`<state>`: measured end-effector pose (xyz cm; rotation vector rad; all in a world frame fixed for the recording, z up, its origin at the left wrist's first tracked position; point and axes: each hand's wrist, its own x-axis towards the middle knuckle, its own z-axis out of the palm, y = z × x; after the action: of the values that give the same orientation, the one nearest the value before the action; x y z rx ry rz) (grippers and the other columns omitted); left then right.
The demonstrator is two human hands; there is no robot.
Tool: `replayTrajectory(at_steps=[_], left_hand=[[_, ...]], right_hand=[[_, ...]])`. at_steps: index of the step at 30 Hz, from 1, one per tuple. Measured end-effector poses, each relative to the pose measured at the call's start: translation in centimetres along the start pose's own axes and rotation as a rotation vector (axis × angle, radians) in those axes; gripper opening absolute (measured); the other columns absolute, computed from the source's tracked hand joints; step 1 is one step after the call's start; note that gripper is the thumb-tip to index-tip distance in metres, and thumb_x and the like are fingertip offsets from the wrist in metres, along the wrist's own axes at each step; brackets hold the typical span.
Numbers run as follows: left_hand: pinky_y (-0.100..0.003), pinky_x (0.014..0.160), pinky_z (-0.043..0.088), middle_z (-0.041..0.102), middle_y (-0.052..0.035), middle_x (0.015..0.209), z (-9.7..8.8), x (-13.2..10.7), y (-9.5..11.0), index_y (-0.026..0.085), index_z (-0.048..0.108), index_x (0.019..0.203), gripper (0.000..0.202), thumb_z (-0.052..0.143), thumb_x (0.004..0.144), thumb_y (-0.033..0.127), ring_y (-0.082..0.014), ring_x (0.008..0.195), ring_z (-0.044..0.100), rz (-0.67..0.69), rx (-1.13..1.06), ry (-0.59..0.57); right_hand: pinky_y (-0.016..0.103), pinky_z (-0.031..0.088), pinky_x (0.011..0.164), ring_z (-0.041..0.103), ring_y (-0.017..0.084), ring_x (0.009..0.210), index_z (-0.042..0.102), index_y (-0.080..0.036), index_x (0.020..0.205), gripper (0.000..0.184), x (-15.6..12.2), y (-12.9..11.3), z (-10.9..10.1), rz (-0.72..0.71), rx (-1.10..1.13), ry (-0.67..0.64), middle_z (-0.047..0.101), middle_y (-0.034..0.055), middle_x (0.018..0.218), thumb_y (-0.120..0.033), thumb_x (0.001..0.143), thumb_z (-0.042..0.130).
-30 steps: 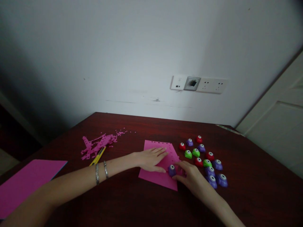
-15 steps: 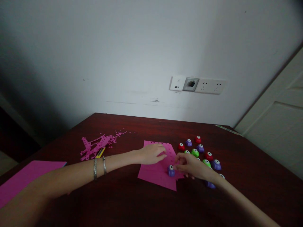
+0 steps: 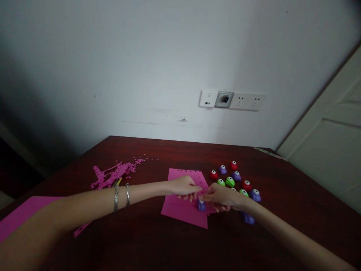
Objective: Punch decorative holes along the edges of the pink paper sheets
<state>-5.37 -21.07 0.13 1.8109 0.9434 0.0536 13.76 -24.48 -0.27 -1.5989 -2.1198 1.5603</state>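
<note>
A sheet of pink paper (image 3: 176,209) lies on the dark table, with small punched holes along its far edge. On its right part sits a purple craft punch (image 3: 201,206) with a white top. My right hand (image 3: 221,196) is closed at this punch, thumb on its top, other fingers curled beside the paper's right edge. Just left of the punch, my left hand (image 3: 184,186) hangs over the sheet with its fingers curled in. Whatever those fingers hold, if anything, is hidden.
Several red, green and purple craft punches (image 3: 230,182) stand to the right. Pink paper scraps (image 3: 113,177) and a yellow cutter (image 3: 119,181) lie at left. Another pink sheet (image 3: 25,210) is at the far left, partly under my left arm. Behind the table is a wall with sockets (image 3: 248,101).
My left hand has curled its fingers and come closer to the punch. My right thumb has moved onto the punch's top. The view has shifted slightly; a pink strip now shows below my left forearm.
</note>
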Motion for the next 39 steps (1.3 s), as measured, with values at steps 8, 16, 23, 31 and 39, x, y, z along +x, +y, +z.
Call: replayTrajectory(at_steps=[8,16,23,31,39], left_hand=[[-0.022,0.042,0.028,0.053,0.0003,0.049,0.5,0.6,-0.4,0.014,0.063,0.063,0.054,0.05,0.075,0.065,-0.0063,0.04,0.041,-0.026,-0.019,-0.106],[-0.023,0.04,0.02,0.052,-0.0011,0.051,0.3,1.2,0.2,0.015,0.061,0.055,0.054,0.061,0.06,0.069,-0.0063,0.039,0.033,-0.159,-0.058,-0.234],[-0.021,0.038,0.015,0.05,-0.0007,0.052,-0.3,2.8,-0.4,0.016,0.064,0.057,0.051,0.068,0.054,0.067,-0.0046,0.038,0.028,-0.312,-0.111,-0.375],[-0.021,0.036,0.011,0.043,0.0009,0.05,-0.3,3.4,-1.3,0.016,0.065,0.055,0.048,0.07,0.055,0.064,-0.0032,0.036,0.023,-0.326,-0.231,-0.427],[-0.021,0.035,0.012,0.042,0.0017,0.047,0.0,3.3,-1.5,0.016,0.064,0.056,0.049,0.068,0.056,0.065,-0.0033,0.035,0.023,-0.286,-0.24,-0.413]], right_hand=[[0.016,0.024,0.031,0.034,0.002,0.03,0.047,-0.016,0.046,0.048,0.3,-0.9,-0.4,0.038,-0.105,-0.059,0.045,-0.0049,0.039,-0.044,0.084,0.047],[0.015,0.024,0.031,0.036,0.003,0.031,0.05,-0.015,0.05,0.042,0.3,-2.0,-0.7,0.099,-0.118,-0.158,0.046,-0.0041,0.041,-0.038,0.085,0.046],[0.016,0.023,0.028,0.035,0.004,0.03,0.055,-0.014,0.062,0.045,1.4,-0.8,-0.9,0.162,-0.006,-0.302,0.049,-0.0029,0.044,-0.051,0.085,0.044],[0.015,0.02,0.027,0.032,0.003,0.028,0.052,-0.015,0.055,0.042,1.3,-2.1,-0.8,0.152,-0.054,-0.28,0.045,-0.0044,0.04,-0.033,0.09,0.038],[0.016,0.022,0.029,0.033,0.003,0.029,0.051,-0.015,0.052,0.042,1.6,-2.3,-0.8,0.161,-0.109,-0.271,0.045,-0.004,0.041,-0.039,0.087,0.043]])
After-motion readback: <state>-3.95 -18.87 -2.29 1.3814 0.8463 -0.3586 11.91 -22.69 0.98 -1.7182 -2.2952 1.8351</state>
